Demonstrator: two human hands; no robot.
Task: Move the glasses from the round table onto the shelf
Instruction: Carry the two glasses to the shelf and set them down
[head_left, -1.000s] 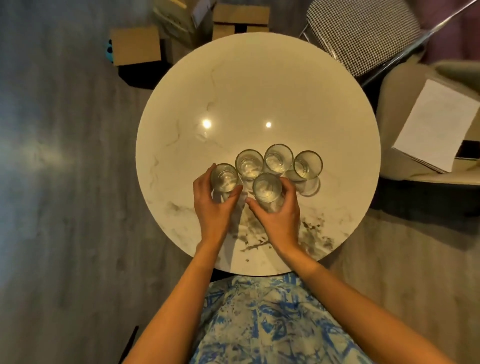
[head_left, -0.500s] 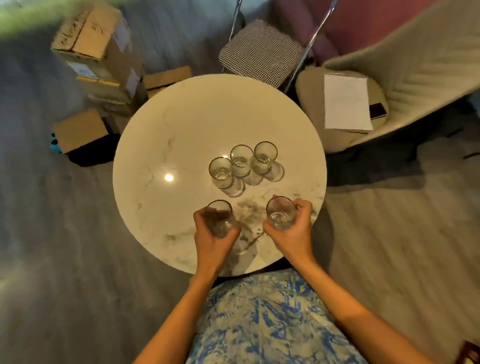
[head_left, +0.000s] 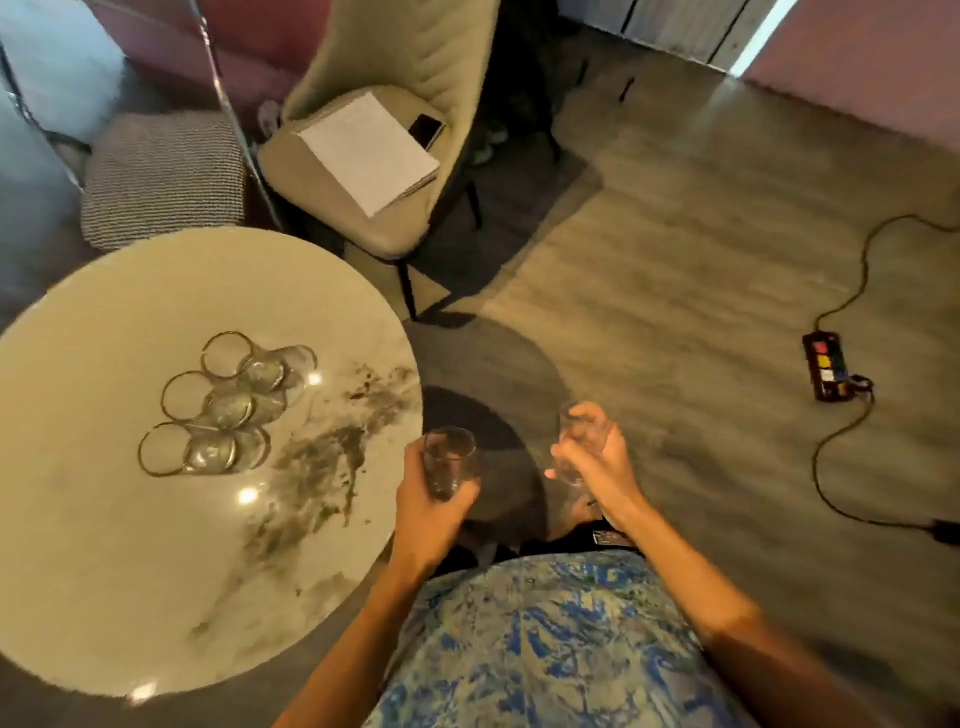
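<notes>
My left hand (head_left: 434, 506) grips a clear glass (head_left: 448, 460) upright, just off the right edge of the round marble table (head_left: 130, 571). My right hand (head_left: 597, 462) holds a second clear glass (head_left: 576, 434) further right, over the floor. Three gold-rimmed glasses stand in a row on the table at the left: the far glass (head_left: 234, 358), the middle glass (head_left: 200, 400) and the near glass (head_left: 176, 452). No shelf is in view.
A beige chair (head_left: 400, 218) with a stack of white paper (head_left: 369, 148) and a phone (head_left: 426, 130) stands beyond the table. A checked stool cushion (head_left: 161, 176) is at the far left. A power strip (head_left: 831, 371) and its cable lie on the wooden floor at the right.
Both hands lifted one glass each off the table and carried them right, past its edge. The view swung right, so the table now lies at the left.
</notes>
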